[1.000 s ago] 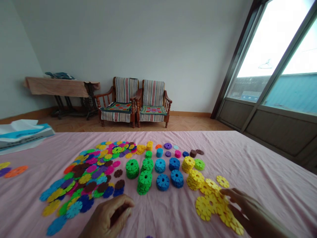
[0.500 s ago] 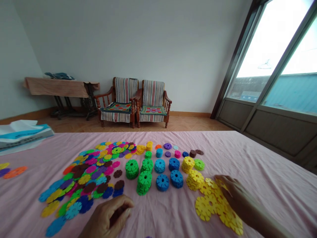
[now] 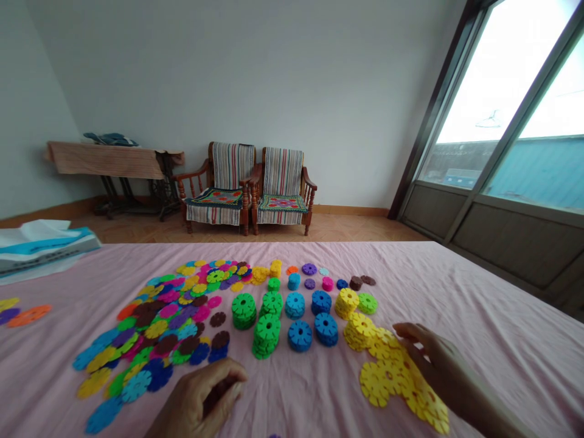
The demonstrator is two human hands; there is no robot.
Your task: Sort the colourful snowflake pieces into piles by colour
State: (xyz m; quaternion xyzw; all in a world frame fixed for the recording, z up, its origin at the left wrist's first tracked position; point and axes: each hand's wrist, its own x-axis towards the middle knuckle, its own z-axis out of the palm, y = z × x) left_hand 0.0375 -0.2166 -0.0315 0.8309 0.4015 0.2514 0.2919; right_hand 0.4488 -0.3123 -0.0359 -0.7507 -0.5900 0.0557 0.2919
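My left hand (image 3: 201,395) rests on the pink cloth at the bottom, fingers curled in and thumb close to the index finger; nothing shows in it. Over the right edge of a spread of yellow slotted discs (image 3: 387,374) is my right hand (image 3: 424,347), its fingers stretched out and thumb apart, holding nothing I can see. A tall stack of yellow discs (image 3: 360,328) stands just left of that spread, and another yellow stack (image 3: 347,301) is behind it. Stacks of blue discs (image 3: 300,336) and green discs (image 3: 266,331) stand between my hands.
A mixed heap of coloured discs (image 3: 168,316) covers the left part of the pink cloth (image 3: 479,316). Small stacks and single discs, including a purple disc (image 3: 309,269), lie farther back. A tissue pack (image 3: 45,246) sits at the far left. Two wooden chairs (image 3: 249,188) stand beyond.
My right hand has lifted slightly and shifted a little right, and the yellow discs near its fingers lie a bit differently. My left hand has stayed in place.
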